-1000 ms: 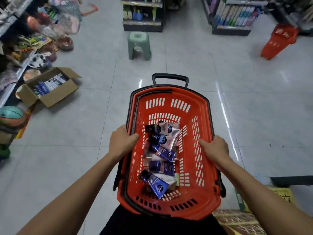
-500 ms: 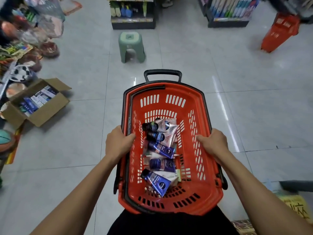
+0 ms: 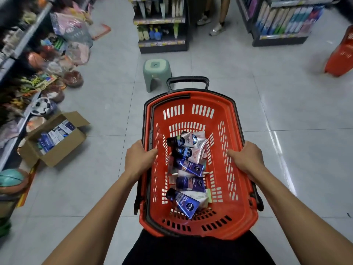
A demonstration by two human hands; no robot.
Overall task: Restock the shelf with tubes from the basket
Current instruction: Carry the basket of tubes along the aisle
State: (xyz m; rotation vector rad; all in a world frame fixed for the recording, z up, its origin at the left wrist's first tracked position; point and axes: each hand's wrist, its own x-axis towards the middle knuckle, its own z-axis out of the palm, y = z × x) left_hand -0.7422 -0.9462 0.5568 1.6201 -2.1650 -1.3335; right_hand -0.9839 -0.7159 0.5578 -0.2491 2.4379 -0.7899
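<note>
Between my two arms, against my waist, sits the red shopping basket (image 3: 193, 224): my left hand (image 3: 138, 156) curls over its left rim and my right hand (image 3: 245, 159) curls over its right rim, both gripping it. Its black pull handle (image 3: 188, 81) sticks out past the far rim. Just beyond that handle, slightly left, a green plastic stool (image 3: 156, 73) stands on the tiled floor (image 3: 286, 111), and behind it a shelf end (image 3: 162, 25) closes the way straight ahead. To the right the floor lies open up to a second red basket (image 3: 340, 56) at the frame edge and another shelf (image 3: 286, 22). On the left, an open cardboard box (image 3: 55, 139) of packets sits beside a low shelf of balls and toys (image 3: 28, 73). A person's feet (image 3: 212, 25) show beyond the shelf end.

Inside, the tubes (image 3: 189, 167) lie in a loose row down the middle of the basket floor, near to far: dark blue ones toward the near rim, pale pink ones with dark caps toward the far rim
</note>
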